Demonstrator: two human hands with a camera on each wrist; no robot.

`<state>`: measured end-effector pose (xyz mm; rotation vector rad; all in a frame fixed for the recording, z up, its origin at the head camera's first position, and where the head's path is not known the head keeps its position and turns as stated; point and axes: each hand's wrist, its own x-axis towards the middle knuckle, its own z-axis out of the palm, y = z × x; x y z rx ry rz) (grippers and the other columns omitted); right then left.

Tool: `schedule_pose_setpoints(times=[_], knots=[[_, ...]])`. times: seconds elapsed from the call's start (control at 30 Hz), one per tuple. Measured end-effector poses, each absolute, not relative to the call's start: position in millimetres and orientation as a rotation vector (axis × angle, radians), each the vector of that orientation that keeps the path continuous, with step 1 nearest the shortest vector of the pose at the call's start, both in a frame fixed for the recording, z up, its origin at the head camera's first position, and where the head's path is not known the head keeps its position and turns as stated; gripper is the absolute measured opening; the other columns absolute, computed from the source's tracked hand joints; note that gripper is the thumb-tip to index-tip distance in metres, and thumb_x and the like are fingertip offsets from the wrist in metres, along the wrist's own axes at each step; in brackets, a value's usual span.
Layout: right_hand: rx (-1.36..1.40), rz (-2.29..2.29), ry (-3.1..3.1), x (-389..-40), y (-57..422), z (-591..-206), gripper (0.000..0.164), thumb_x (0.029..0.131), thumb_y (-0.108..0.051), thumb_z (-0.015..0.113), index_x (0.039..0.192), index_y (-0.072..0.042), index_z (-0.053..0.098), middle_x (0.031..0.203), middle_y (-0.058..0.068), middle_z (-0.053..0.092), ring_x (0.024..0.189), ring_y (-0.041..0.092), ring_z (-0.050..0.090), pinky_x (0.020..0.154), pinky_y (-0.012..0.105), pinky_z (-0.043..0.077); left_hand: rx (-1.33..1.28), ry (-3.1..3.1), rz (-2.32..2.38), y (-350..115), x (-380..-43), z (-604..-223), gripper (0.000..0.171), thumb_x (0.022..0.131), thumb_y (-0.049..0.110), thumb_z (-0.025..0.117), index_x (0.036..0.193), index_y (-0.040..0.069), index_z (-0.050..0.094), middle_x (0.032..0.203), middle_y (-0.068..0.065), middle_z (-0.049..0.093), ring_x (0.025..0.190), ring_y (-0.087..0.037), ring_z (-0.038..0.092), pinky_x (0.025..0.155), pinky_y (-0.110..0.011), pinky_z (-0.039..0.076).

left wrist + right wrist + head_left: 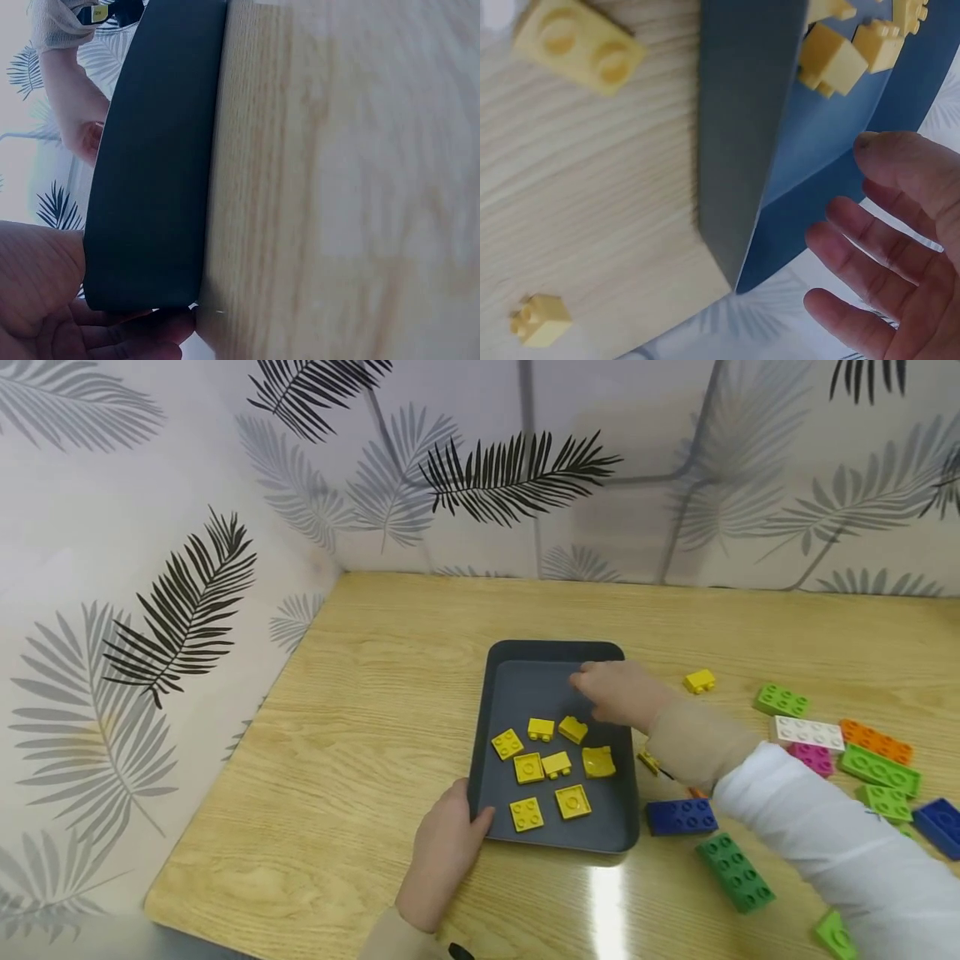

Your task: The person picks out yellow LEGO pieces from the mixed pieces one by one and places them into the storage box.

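Observation:
A dark grey tray [525, 685] lies on the table with several yellow toy bricks [527, 814] inside, some studs up and some turned over. My left hand [446, 835] grips its near left corner, the thumb at the rim and the fingers around the outside wall. Over the tray's right side is my right hand [618, 689]. In the right wrist view its fingers [877, 270] are loosely bent and hold nothing. Two more yellow items lie right of the tray: a brick [699, 681] farther back and a brick [577, 45] close to the wall, partly covered by the right arm in the head view.
On the right of the wooden table [337, 693] lie several other bricks: a blue brick [681, 817] beside the tray, a dark green brick [735, 872], a white brick [807, 733] and an orange brick [876, 742]. A leaf-patterned curtain [480, 543] borders the back and left.

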<state>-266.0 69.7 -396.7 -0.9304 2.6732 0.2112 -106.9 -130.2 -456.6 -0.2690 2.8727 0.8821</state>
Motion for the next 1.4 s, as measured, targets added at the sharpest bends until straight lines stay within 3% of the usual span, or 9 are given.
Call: schedule_pose_setpoints(times=[0.27, 0.63, 0.93, 1.1, 1.4], knots=[[-0.932, 0.168, 2.726, -269.0, 89.9, -391.6, 0.037, 0.073, -0.011, 0.068, 0.108, -0.006, 0.057, 0.103, 0.014, 0.060, 0.075, 0.019, 0.056, 0.063, 0.033, 0.053, -0.272, 2.871, 0.862, -129.6, -106.2, -454.6, 0.048, 0.081, 0.024, 0.061, 0.116, -0.005, 0.048, 0.109, -0.020, 0.061, 0.097, -0.032, 0.060, 0.078, -0.044, 0.052], [-0.943, 0.138, 2.788, -269.3, 113.4, -387.9, 0.034, 0.070, -0.009, 0.069, 0.102, -0.003, 0.058, 0.096, 0.014, 0.062, 0.078, 0.023, 0.059, 0.064, 0.036, 0.054, -0.255, 2.885, 0.845, -128.7, -106.5, -454.2, 0.048, 0.081, 0.024, 0.061, 0.116, -0.006, 0.048, 0.110, -0.020, 0.061, 0.098, -0.032, 0.059, 0.079, -0.044, 0.052], [-0.882, 0.122, 2.768, -273.2, 130.3, -389.5, 0.039, 0.070, -0.010, 0.070, 0.107, -0.004, 0.056, 0.105, 0.016, 0.061, 0.086, 0.027, 0.060, 0.068, 0.039, 0.054, -0.276, 2.865, 0.849, -126.6, -106.4, -452.8, 0.047, 0.081, 0.024, 0.060, 0.117, -0.004, 0.048, 0.110, -0.020, 0.061, 0.099, -0.032, 0.059, 0.080, -0.044, 0.052], [-0.867, 0.133, 2.770, -273.9, 139.4, -391.0, 0.040, 0.070, -0.010, 0.070, 0.106, -0.004, 0.055, 0.104, 0.016, 0.061, 0.080, 0.025, 0.060, 0.062, 0.037, 0.054, -0.291, 2.863, 0.846, -126.1, -107.1, -455.1, 0.047, 0.081, 0.023, 0.060, 0.117, -0.005, 0.048, 0.110, -0.020, 0.061, 0.100, -0.032, 0.059, 0.082, -0.044, 0.052], [-0.867, 0.089, 2.770, -276.2, 157.1, -390.1, 0.040, 0.070, -0.007, 0.069, 0.106, -0.001, 0.055, 0.101, 0.016, 0.062, 0.081, 0.026, 0.059, 0.066, 0.038, 0.054, -0.294, 2.861, 0.847, -125.4, -106.4, -454.6, 0.047, 0.082, 0.023, 0.059, 0.118, -0.005, 0.047, 0.111, -0.020, 0.060, 0.100, -0.032, 0.059, 0.081, -0.044, 0.052]])
